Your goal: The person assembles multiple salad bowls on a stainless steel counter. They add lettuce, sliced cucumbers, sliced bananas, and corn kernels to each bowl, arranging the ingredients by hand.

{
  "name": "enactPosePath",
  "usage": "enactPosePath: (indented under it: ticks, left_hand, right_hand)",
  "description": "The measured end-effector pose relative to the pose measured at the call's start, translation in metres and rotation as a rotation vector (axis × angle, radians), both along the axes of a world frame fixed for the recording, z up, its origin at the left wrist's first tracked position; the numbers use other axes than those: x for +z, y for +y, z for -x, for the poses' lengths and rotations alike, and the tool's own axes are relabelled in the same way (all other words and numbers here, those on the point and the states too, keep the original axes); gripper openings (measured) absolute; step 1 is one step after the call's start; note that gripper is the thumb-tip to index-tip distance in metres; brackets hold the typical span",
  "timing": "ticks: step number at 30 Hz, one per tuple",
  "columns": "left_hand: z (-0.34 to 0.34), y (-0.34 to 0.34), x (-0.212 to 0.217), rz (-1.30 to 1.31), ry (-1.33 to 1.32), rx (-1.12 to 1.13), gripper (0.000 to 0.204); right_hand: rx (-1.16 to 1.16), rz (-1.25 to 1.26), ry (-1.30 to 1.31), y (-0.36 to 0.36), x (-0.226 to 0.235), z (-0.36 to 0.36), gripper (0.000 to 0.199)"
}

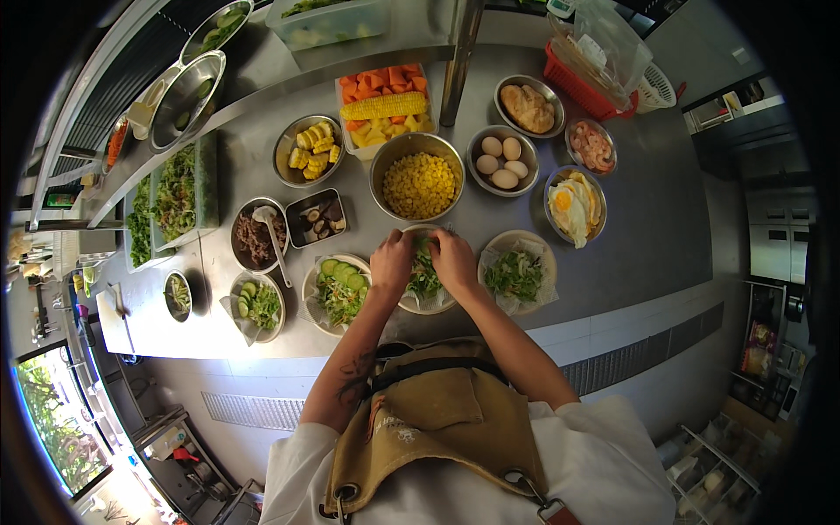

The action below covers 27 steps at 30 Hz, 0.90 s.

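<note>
Yellow corn kernels (pixel 419 185) – green salad leaves (pixel 425 278) – orange carrot chunks (pixel 385 80), pale brown eggs (pixel 501 158).

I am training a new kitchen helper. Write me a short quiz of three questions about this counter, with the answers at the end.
1. True or false: both hands are at the middle salad bowl.
2. Which bowl stands just behind that salad bowl: A) whole eggs, B) corn kernels, C) fried eggs?
3. Fill in: the salad bowl to the left of the hands is topped with slices of ____.

Key
1. True; the fingers are in the greens.
2. B, the corn kernels.
3. Cucumber.
</note>
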State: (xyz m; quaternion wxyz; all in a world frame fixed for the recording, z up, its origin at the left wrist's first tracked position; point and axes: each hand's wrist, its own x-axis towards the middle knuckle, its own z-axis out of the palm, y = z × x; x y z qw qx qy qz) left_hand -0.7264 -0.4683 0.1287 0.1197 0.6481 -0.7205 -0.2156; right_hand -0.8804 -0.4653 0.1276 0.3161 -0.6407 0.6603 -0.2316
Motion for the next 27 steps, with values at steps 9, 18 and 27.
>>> enactPosePath:
  ticks: [9,18,27]
  left_hand:
    - [0.001,0.005,-0.014,0.186,-0.19,-0.115,0.024]
    - [0.001,0.006,-0.019,0.329,-0.196,-0.143,0.027]
    - [-0.001,0.008,-0.022,0.32,-0.195,-0.138,0.034]
  right_hand:
    - [0.048,0.013,0.085,0.005,-0.007,0.007,0.019]
    - [0.123,0.1,0.27,0.01,-0.024,0.014,0.02]
    - [0.21,0.151,0.377,0.012,-0.02,0.013,0.032]
